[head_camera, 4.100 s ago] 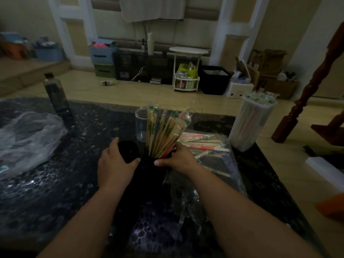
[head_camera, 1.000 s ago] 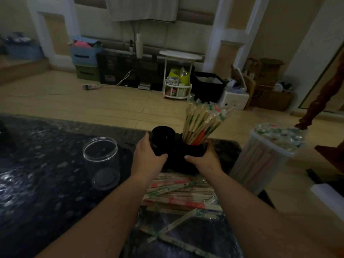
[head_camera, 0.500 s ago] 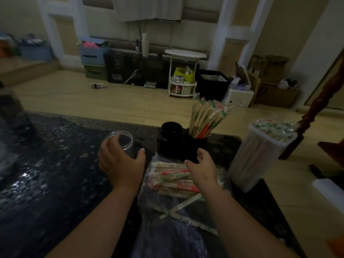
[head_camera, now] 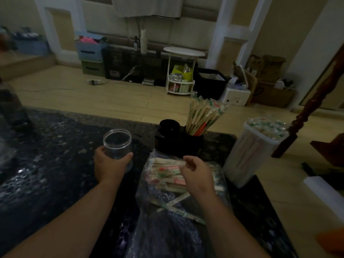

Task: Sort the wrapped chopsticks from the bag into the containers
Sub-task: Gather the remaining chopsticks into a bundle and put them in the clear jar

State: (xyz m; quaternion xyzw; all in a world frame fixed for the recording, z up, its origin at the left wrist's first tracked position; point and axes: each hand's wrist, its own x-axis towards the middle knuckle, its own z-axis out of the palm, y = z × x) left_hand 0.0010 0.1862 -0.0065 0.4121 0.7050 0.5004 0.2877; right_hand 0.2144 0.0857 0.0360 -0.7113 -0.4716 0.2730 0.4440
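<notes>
Clear plastic jar (head_camera: pixel 117 144), empty as far as can be seen, held upright in the left hand (head_camera: pixel 109 164), whose grip is clamped around its lower wall. Jar stands on or just above the dark speckled surface (head_camera: pixel 46 164); contact not clear in the dim light.

Right hand (head_camera: pixel 197 175) hovers over the bag (head_camera: pixel 160 229); its grip is apart, fingers loosely curled, nothing held. Fingertips are just above the far end of the wrapped chopsticks (head_camera: pixel 165 172).

Chopsticks: a loose pile inside the clear bag, lying flat, directly under and left of the right hand. Long axes mostly run left to right across the view; a few near the front lie skewed on a diagonal.

Beyond the bag, touching or just beside its far edge, a black holder (head_camera: pixel 176 144) with two wells: right well packed with upright wrapped pairs fanning outward, left well looks empty. To the right, a tall white tub (head_camera: pixel 251 151), full to the rim.

Judgement: the right hand is the nearer one to the pile, so the pick falls to it. Because the sticks lie crosswise, a pinch from above near their middle should work, then a turn to vertical to drop them into the jar on the left.
</notes>
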